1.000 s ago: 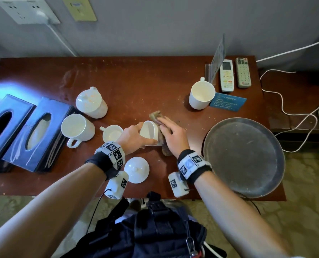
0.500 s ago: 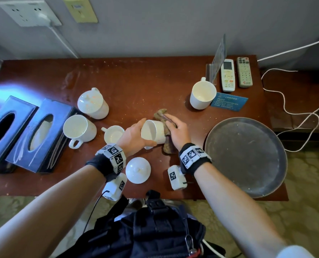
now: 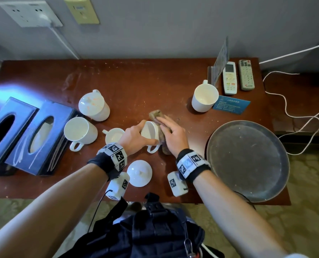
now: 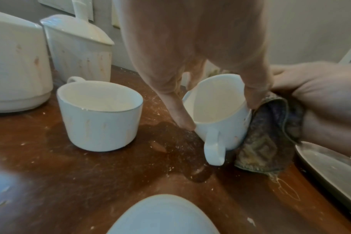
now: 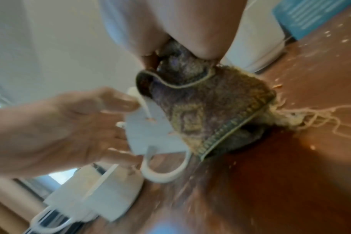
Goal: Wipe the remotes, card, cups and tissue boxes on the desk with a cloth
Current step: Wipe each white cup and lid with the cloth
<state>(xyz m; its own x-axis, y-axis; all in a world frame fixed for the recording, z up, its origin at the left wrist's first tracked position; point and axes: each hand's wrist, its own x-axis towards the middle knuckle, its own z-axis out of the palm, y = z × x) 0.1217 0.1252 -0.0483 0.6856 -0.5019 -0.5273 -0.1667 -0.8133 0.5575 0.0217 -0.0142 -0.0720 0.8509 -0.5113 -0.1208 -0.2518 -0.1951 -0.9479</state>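
My left hand (image 3: pixel 141 135) grips a small white cup (image 3: pixel 150 132) by its rim and holds it tilted on the desk, mouth to the left and handle pointing toward me. My right hand (image 3: pixel 170 135) holds a brown cloth (image 3: pixel 155 115) against the cup's outer wall; in the left wrist view the cloth (image 4: pixel 270 139) wraps the side of the cup (image 4: pixel 216 114). Two remotes (image 3: pixel 229 78) (image 3: pixel 246 75) and a blue card (image 3: pixel 231 104) lie at the far right. Two dark tissue boxes (image 3: pixel 41 136) (image 3: pixel 4 133) stand at the left.
A lidded tall cup (image 3: pixel 94 106), a mug (image 3: pixel 79 132) and a small cup (image 3: pixel 114 135) stand left of my hands, a loose lid (image 3: pixel 139 173) near the front edge. Another mug (image 3: pixel 204 97) stands by the card. A round metal tray (image 3: pixel 248 161) fills the right front; cables (image 3: pixel 285 108) trail beyond.
The cup has turned in my left hand, so its handle now points toward me. My right hand has slid the cloth along the cup's side.
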